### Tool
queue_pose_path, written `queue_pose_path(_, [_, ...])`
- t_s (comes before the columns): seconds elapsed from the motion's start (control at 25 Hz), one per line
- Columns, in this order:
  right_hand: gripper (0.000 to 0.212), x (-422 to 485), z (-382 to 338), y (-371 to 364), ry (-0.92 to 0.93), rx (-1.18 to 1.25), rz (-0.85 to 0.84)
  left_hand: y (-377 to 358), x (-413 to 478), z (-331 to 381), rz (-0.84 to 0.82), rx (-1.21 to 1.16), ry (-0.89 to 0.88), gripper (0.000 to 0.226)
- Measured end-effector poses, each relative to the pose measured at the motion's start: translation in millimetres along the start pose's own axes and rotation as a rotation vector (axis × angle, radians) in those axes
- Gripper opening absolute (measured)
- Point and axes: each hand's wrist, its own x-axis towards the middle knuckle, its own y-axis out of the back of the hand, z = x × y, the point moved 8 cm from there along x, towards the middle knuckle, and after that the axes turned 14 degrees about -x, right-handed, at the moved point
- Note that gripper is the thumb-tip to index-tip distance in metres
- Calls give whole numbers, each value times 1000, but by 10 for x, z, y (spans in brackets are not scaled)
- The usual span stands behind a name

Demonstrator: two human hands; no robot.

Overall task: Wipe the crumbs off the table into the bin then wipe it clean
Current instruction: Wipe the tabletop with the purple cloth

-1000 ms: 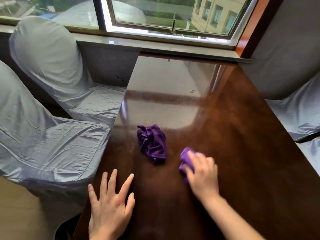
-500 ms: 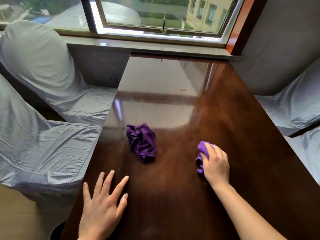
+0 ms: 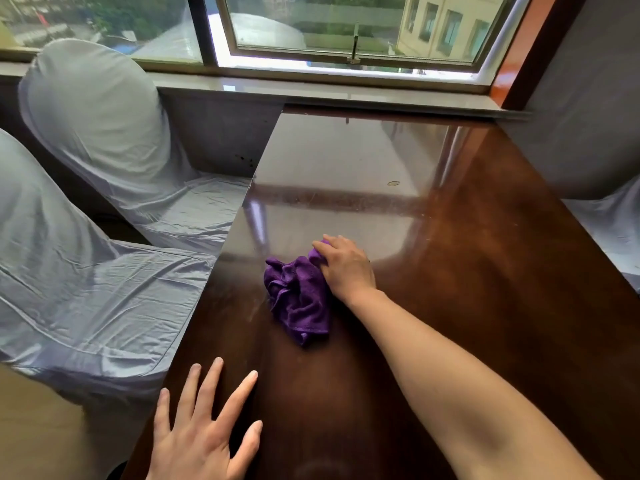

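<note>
Near the middle of the dark glossy worktop (image 3: pixel 467 278), your right hand (image 3: pixel 346 268) lies palm down on a small purple cloth (image 3: pixel 317 253), of which only a bit shows past the knuckles and at the fingertips; the fingers (image 3: pixel 323 244) are curled together over it, pressing it to the wood. Touching that hand at its 9 o'clock side lies a second, larger purple cloth (image 3: pixel 299 299), crumpled in a heap and trailing toward 6 o'clock. You cannot tell where one cloth ends and the other begins where they meet under the hand. Your left hand (image 3: pixel 204 431) rests flat at the near left edge of the worktop, at about 7 o'clock from the cloths and well apart from them, its fingers (image 3: pixel 239 393) spread wide and holding nothing. A small pale crumb or flake (image 3: pixel 393 183) sits at about 1 o'clock from your right hand, well apart, in the band where the window (image 3: pixel 346 26) glares off the polish; fine specks show in that same reflection. Two chairs in pale grey covers stand along the left side, one near (image 3: pixel 86 289) and one farther (image 3: pixel 104 133) toward the sill (image 3: pixel 311 91). Another covered seat (image 3: pixel 613 230) shows at the right edge, at 3 o'clock.
</note>
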Motion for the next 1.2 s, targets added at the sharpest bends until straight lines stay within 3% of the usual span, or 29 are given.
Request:
queue_pose_path(0.16, [31,-48,297,105,-12,22,14,22,-19,-14,57,10,-27,57])
queue_pose_path(0.32, [25,-742,1770,504,-370,-69,134,-28,-19,-36,31,11,-10,63])
queue_pose_path(0.4, [19,-1120,2129,635,-515,-110,165,-42,-11,-54,26,23,-3,64])
queue_pose_path(0.48, [22,-1300,1942,618,-560,-112,199,-60,-28,-58,23,49,-2,64])
queue_pose_path(0.56, [31,-1436,1471,591,-479,-58,254,-77,-45,-52,17,61,-5,64])
queue_pose_path(0.64, [43,-1712,779,517,-289,-2,281,-81,-56,-69,21,82,-5,64])
queue_pose_path(0.72, [48,-2075,124,408,-50,24,202,-80,-62,-59,17,108,-8,63])
queue_pose_path(0.84, [45,-2405,-170,478,277,-26,185,-79,-76,-40,2,128,-20,63])
queue_pose_path(0.92, [48,-2358,135,583,179,-71,159,-70,-87,-36,-5,127,-13,63])
queue_pose_path(1.04, [51,-2357,327,591,-250,3,138,-56,-80,-30,-12,107,7,63])
queue_pose_path(1.08, [53,-2389,56,523,-239,-2,138,-49,-80,-31,-13,97,11,63])
queue_pose_path(1.2, [53,-2390,-743,417,66,40,141,-16,-95,-37,-13,53,5,63])
